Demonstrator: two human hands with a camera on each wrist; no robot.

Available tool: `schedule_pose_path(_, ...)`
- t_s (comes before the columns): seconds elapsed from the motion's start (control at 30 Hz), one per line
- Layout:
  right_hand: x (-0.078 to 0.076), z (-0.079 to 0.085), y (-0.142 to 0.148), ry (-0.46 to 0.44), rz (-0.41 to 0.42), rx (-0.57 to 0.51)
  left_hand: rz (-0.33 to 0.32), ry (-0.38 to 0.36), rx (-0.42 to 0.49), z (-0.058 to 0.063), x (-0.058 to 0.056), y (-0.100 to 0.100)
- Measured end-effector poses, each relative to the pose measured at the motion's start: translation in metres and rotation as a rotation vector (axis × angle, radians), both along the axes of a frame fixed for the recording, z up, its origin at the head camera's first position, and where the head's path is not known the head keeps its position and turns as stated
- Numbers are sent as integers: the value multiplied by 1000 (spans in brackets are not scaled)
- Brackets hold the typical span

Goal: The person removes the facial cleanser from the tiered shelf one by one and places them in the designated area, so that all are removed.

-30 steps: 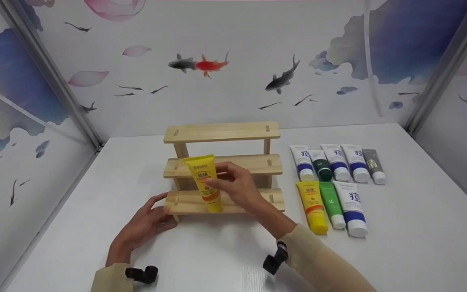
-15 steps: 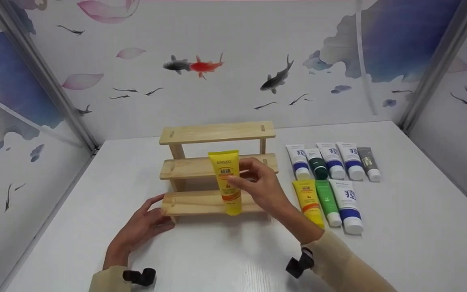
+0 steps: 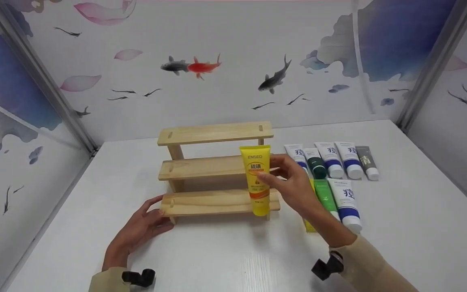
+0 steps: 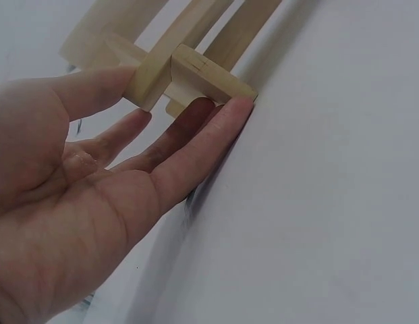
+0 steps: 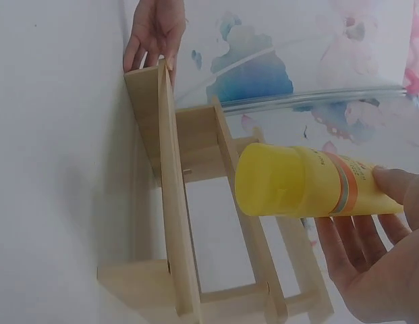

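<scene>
My right hand (image 3: 296, 184) grips a yellow squeeze tube (image 3: 256, 178) with orange print, thumb across its front and fingers behind. The tube is upright, cap down, in front of the right end of a three-tier wooden display rack (image 3: 213, 203). In the right wrist view its yellow cap (image 5: 263, 181) points toward the rack. At the rack's left end my left hand (image 3: 146, 221) holds the lowest tier. The left wrist view has its thumb on the plank's end (image 4: 145, 88) and its fingers against the side support (image 4: 212, 77).
Right of the rack lie two rows of tubes: white-and-blue ones (image 3: 345, 202), a green one (image 3: 324, 194), a dark green one (image 3: 317, 165) and a grey one (image 3: 367, 162). Another yellow tube (image 3: 309, 225) is mostly behind my right arm. A printed wall (image 3: 217, 97) stands behind.
My right hand has carried the yellow tube rightward along the front of the rack, from its left-middle to its right end. The left hand stays at the rack's left end.
</scene>
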State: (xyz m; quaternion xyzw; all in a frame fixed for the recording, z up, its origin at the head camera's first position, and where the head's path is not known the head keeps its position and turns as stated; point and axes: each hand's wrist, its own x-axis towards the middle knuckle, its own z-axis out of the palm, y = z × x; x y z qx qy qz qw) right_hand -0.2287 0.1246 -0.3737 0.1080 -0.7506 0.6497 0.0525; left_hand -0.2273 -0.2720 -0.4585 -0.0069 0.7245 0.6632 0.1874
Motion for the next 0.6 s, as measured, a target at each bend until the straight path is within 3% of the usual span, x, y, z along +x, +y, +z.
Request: schedule_pose_path(0.6, 3, 0, 87, -6, -149, 137, -16, 16, 11, -2, -1, -1)
